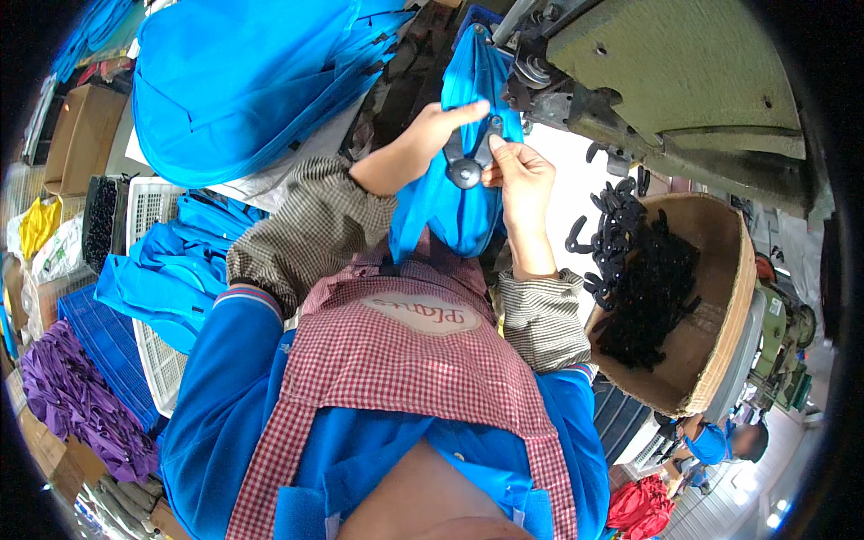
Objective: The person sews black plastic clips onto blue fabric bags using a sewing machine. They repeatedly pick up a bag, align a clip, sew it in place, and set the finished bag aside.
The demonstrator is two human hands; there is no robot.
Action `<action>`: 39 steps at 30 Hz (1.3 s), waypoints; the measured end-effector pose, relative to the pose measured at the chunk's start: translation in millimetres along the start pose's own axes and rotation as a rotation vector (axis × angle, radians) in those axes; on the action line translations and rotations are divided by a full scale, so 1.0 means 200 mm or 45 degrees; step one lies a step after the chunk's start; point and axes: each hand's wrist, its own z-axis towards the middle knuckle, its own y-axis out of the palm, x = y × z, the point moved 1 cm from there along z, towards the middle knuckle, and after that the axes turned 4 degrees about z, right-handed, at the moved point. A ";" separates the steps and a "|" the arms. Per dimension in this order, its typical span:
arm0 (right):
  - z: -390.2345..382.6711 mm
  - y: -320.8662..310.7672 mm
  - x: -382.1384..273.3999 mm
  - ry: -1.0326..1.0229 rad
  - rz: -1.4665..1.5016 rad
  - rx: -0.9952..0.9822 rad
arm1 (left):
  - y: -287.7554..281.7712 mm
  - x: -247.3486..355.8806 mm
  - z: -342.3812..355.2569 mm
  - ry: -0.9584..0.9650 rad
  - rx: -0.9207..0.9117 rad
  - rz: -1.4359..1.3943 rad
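In front of me a folded blue fabric piece point(468, 220) hangs below the green machine. A black V-shaped plastic part point(465, 173) with a round knob lies against it. My left hand point(421, 144) is closed on the fabric's left side; its thumb stretches across the front and the other fingers are mostly hidden. My right hand point(526, 175) pinches one arm of the black part between thumb and fingers. The metal machine head point(537, 72) is just above and right of my fingertips.
A cardboard box point(733, 297) at the right holds many black plastic pieces point(652, 288). Blue fabric pieces are stacked point(243, 81) at upper left. More blue cloth point(171, 270) lies over a white crate point(162, 378). Another person point(711, 441) is far off at lower right.
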 end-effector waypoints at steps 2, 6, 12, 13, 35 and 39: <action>0.04 -0.03 0.00 -0.040 0.020 -0.013 | 0.04 -0.06 -0.07 0.117 -0.064 -0.066; 0.06 -0.01 -0.03 0.162 0.067 -0.062 | 0.02 -0.14 -0.15 0.092 -0.039 0.001; 0.12 -0.06 -0.04 -0.018 -0.518 -0.034 | 0.04 -0.14 -0.13 0.063 0.083 -0.085; 0.14 -0.08 -0.06 -0.122 -0.759 0.011 | 0.04 -0.13 -0.13 0.036 0.098 -0.105; 0.62 -0.26 0.41 -0.469 -1.595 -0.046 | 0.07 -0.27 -0.60 0.231 0.274 -0.156; 0.60 -0.31 0.38 -0.717 -1.391 -0.091 | 0.07 -0.30 -0.61 0.218 0.342 -0.295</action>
